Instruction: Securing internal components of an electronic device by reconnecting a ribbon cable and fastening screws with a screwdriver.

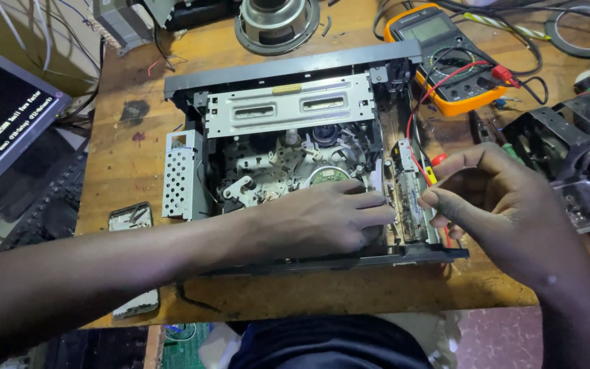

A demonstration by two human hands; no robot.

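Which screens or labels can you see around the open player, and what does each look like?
Monitor: far left edge, tilted flat panel, black screen with white text lines.
Multimeter: top right of the bench, orange casing, dark face, grey rectangular display.
Phone: left of the open player, lying flat, cracked pale screen.

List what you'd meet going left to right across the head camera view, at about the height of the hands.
Monitor → perforated metal shield → left hand → narrow circuit board → right hand → black plastic frame.
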